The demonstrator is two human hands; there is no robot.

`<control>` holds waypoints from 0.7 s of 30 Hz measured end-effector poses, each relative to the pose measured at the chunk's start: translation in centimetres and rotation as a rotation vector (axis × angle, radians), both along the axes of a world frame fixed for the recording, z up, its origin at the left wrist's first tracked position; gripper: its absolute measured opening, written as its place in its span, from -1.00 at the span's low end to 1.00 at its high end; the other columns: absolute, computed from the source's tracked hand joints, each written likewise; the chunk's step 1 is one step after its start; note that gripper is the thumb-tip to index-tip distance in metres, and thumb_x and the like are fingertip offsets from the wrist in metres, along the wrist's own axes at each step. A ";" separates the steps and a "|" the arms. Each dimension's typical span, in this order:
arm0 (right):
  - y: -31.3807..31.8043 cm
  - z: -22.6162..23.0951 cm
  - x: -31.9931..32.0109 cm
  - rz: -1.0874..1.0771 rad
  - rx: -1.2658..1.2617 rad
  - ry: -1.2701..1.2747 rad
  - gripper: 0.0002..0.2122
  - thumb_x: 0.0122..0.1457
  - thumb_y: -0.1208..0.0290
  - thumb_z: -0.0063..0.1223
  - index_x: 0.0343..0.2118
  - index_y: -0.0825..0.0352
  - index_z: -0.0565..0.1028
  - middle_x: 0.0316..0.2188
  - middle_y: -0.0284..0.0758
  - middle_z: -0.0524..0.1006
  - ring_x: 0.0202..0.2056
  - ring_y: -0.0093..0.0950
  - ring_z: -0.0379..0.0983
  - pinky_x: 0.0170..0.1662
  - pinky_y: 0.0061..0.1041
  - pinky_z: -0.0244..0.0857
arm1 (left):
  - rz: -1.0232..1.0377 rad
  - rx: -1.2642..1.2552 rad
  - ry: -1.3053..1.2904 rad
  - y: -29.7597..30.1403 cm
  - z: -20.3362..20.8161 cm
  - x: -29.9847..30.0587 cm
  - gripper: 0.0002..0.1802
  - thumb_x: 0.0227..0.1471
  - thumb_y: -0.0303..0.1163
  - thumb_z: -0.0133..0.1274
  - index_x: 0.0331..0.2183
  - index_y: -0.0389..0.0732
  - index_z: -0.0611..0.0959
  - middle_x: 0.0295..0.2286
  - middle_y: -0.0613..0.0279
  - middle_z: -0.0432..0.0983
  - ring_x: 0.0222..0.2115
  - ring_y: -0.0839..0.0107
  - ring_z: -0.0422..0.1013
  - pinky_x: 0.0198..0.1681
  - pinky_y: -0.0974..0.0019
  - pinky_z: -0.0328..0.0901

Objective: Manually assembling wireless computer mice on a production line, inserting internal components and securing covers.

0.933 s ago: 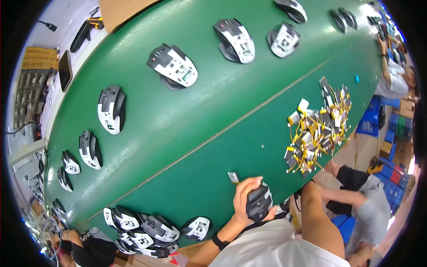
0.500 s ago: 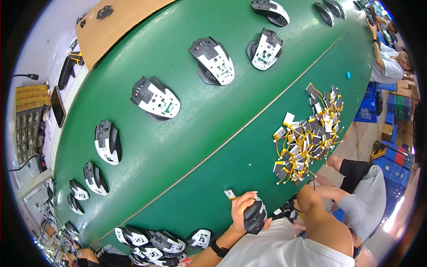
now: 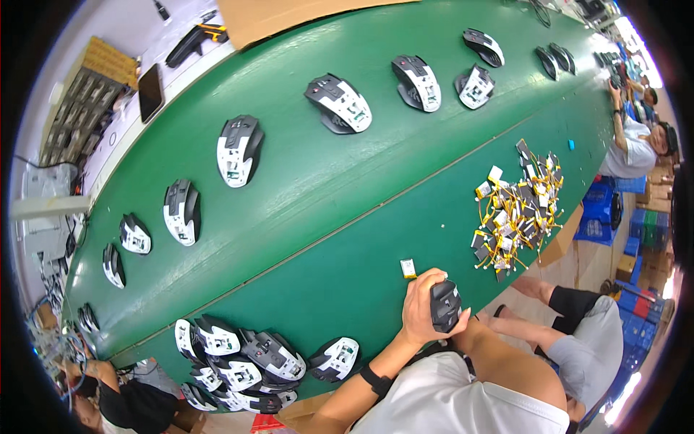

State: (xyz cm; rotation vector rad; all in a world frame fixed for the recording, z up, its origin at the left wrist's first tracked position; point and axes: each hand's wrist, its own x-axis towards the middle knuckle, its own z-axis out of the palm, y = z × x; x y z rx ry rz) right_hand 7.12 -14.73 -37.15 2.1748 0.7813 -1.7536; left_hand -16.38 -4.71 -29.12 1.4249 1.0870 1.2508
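A dark computer mouse (image 3: 445, 307) is held up over the near edge of the green table, its black side showing. My left hand (image 3: 419, 309) wraps it from the left, fingers curled round its upper edge. At its lower right my right hand (image 3: 461, 322) grips it with only a few fingers showing; the rest is hidden behind the mouse and my arm. Just beyond my left fingertips a small silver battery pouch (image 3: 408, 268) with a yellow end lies on the table. A heap of wired battery pouches (image 3: 517, 213) is spread to the right.
Half-assembled white and black mice (image 3: 337, 105) stand in a row along the far strip of the green table (image 3: 318, 195). More mice (image 3: 271, 356) are piled at the near left, with one mouse (image 3: 335, 359) beside them. Other people (image 3: 632, 145) sit at right and lower left.
The whole view has shifted, so the table and mice appear moved. Both hands still hold the mouse, which has turned; its white part no longer shows.
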 end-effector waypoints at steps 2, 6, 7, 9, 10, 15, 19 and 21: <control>-0.5 -1.5 0.3 0.043 0.014 -0.006 -0.69 0.10 0.27 0.06 -0.27 0.46 0.58 -0.33 -0.18 0.61 -0.30 -0.39 0.57 -0.18 -0.45 0.42 | -0.016 0.009 0.013 -0.5 0.4 0.2 -0.24 -0.45 -0.31 0.33 -0.14 -0.31 0.39 -0.25 -0.02 0.45 -0.24 0.11 0.42 -0.15 0.20 0.31; -6.5 -3.9 -1.3 0.085 -0.006 -0.004 -0.69 0.10 0.26 0.07 -0.28 0.46 0.58 -0.33 -0.18 0.61 -0.30 -0.39 0.57 -0.18 -0.45 0.42 | 0.019 0.045 0.021 -0.1 0.5 -0.3 -0.25 -0.42 -0.31 0.33 -0.13 -0.31 0.38 -0.24 0.00 0.41 -0.28 0.16 0.42 -0.17 0.24 0.33; -7.5 -4.5 -1.2 0.097 -0.001 -0.011 -0.69 0.10 0.26 0.07 -0.28 0.46 0.58 -0.33 -0.18 0.61 -0.30 -0.39 0.57 -0.18 -0.45 0.42 | 0.034 0.044 -0.023 -0.1 0.1 -0.1 -0.27 -0.41 -0.34 0.33 -0.13 -0.29 0.38 -0.26 0.05 0.41 -0.29 0.24 0.43 -0.19 0.28 0.34; -8.7 -5.2 -0.2 0.148 0.019 -0.023 -0.69 0.10 0.25 0.07 -0.28 0.46 0.58 -0.33 -0.18 0.61 -0.30 -0.40 0.57 -0.18 -0.45 0.42 | 0.005 -0.032 -0.048 -0.2 -0.5 0.2 -0.24 -0.41 -0.30 0.35 -0.12 -0.29 0.36 -0.23 0.05 0.38 -0.30 0.12 0.39 -0.20 0.22 0.29; -9.2 -5.5 0.4 0.176 0.032 -0.029 -0.68 0.10 0.25 0.07 -0.28 0.46 0.58 -0.33 -0.18 0.61 -0.30 -0.40 0.57 -0.18 -0.45 0.42 | 0.000 -0.060 -0.030 -0.4 -0.4 0.1 -0.26 -0.40 -0.32 0.34 -0.13 -0.27 0.37 -0.26 0.08 0.38 -0.32 0.15 0.39 -0.21 0.23 0.31; -11.4 -7.9 1.7 0.304 0.129 -0.046 -0.68 0.10 0.24 0.07 -0.29 0.46 0.59 -0.33 -0.19 0.61 -0.30 -0.40 0.57 -0.18 -0.46 0.41 | 0.031 0.043 -0.076 -0.3 -0.1 1.1 -0.36 -0.33 -0.34 0.33 -0.17 -0.24 0.38 -0.46 0.15 0.46 -0.48 0.29 0.46 -0.34 0.30 0.37; -12.1 -9.6 -0.5 0.376 0.246 -0.053 -0.67 0.10 0.23 0.07 -0.29 0.46 0.59 -0.33 -0.19 0.61 -0.30 -0.40 0.57 -0.18 -0.46 0.41 | -0.038 -0.014 -0.100 -0.2 -0.8 -0.3 -0.57 -0.20 -0.33 0.29 -0.30 -0.27 0.45 -0.51 0.21 0.49 -0.49 0.38 0.45 -0.35 0.34 0.36; -10.3 -10.1 -1.5 0.415 0.330 -0.073 -0.67 0.10 0.23 0.07 -0.29 0.46 0.59 -0.33 -0.19 0.61 -0.30 -0.40 0.57 -0.18 -0.46 0.41 | -0.120 -0.131 -0.475 -0.5 -0.5 -1.2 -0.64 -0.09 -0.31 0.23 -0.30 -0.27 0.48 -0.48 0.27 0.51 -0.47 0.45 0.44 -0.31 0.38 0.34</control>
